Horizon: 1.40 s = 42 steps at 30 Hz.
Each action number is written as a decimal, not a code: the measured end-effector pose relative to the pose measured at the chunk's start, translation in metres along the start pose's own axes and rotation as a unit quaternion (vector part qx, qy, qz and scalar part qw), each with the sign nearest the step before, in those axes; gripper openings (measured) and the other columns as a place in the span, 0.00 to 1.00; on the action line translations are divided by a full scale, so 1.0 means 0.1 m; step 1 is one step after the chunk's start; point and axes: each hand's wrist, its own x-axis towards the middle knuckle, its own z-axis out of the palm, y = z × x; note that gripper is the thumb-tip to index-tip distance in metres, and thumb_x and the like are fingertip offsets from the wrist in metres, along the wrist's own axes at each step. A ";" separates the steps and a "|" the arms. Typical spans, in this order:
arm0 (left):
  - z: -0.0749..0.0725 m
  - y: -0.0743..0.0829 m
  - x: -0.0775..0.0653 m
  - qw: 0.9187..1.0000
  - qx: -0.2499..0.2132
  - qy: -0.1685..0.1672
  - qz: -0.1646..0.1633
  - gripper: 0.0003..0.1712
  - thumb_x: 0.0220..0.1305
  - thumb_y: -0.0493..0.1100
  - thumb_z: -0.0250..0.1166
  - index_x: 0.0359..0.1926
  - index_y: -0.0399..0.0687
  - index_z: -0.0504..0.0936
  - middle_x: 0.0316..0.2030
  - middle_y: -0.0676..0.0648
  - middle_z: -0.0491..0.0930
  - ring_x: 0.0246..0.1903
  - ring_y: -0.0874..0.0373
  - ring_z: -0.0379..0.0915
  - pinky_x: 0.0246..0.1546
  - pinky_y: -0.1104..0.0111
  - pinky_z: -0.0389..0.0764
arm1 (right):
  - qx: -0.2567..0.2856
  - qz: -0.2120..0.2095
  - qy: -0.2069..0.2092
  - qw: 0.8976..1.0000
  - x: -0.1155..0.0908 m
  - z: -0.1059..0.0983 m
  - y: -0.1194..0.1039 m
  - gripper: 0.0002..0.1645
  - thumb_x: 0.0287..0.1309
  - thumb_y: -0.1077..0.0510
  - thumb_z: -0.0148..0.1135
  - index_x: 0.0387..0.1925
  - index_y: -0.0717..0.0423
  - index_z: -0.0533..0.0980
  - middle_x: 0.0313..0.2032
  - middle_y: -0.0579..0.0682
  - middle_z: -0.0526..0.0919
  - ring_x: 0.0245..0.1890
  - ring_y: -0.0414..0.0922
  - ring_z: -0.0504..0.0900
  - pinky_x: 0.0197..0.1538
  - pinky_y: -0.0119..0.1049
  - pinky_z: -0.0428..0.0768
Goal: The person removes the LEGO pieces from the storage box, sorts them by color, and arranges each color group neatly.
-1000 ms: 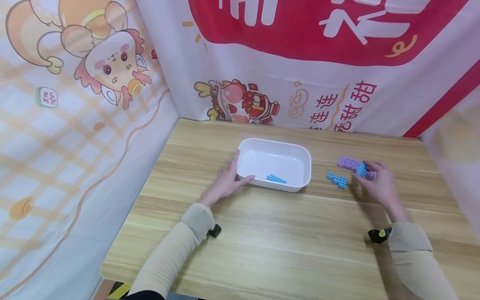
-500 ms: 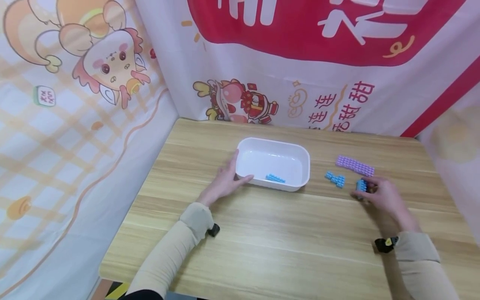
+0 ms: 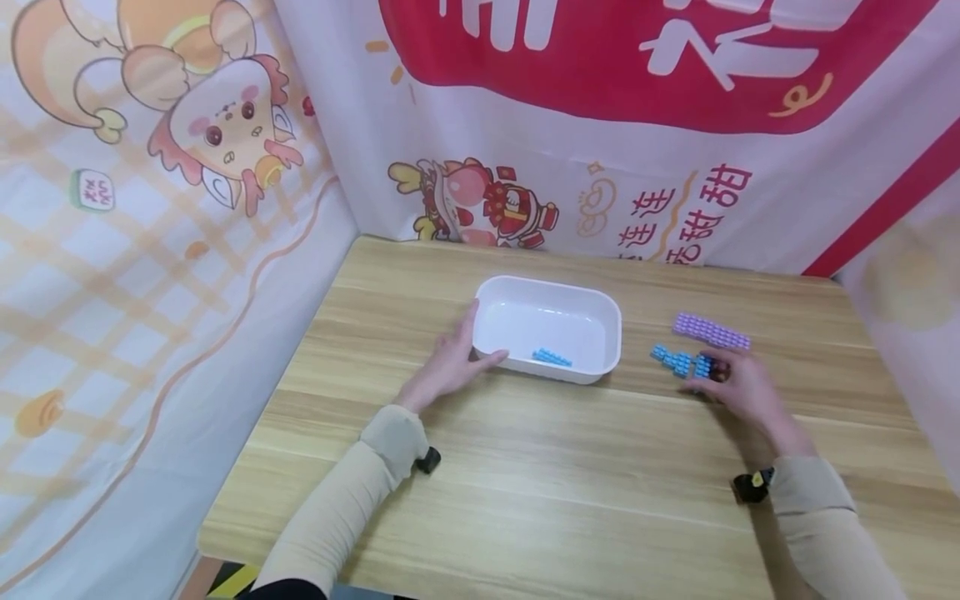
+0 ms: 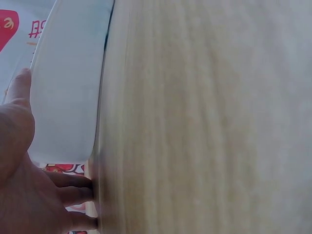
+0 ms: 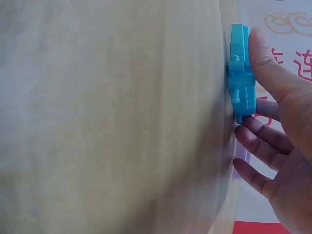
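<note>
My left hand (image 3: pixel 448 368) holds the near left corner of a white plastic tray (image 3: pixel 555 323), thumb along the front wall and fingers at the left side. Inside the tray, near its front wall, lies a light-blue strip of studded toy blocks (image 3: pixel 552 357). To the right, my right hand (image 3: pixel 750 388) pinches a small blue toy-block piece (image 5: pixel 240 73) between thumb and fingers, low at the tabletop. Its left end meets or nearly meets another blue toy-block piece (image 3: pixel 671 358) on the table. Just behind lies a purple strip of studded toy blocks (image 3: pixel 711 331).
Everything stands on a wood-grain table (image 3: pixel 570 467). A printed fabric backdrop (image 3: pixel 630 150) hangs behind the table, with another patterned cloth (image 3: pixel 150 275) along the left. A small black device (image 3: pixel 752 487) sits at the right wrist.
My right hand has brought the blue toy-block piece off the purple strip, first toward the front, then left to the other blue piece. The left hand and tray have stayed put.
</note>
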 end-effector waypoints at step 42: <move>-0.01 -0.01 0.01 1.000 0.002 -0.004 0.000 0.69 0.72 0.75 0.65 0.90 0.63 0.27 0.90 0.41 0.41 0.87 0.36 0.48 0.88 0.35 0.35 | 0.061 -0.173 -0.181 0.966 0.75 0.37 -1.68 0.61 0.64 0.70 0.73 0.89 0.40 0.54 0.86 0.60 0.61 0.75 0.68 0.75 0.78 0.72 0.72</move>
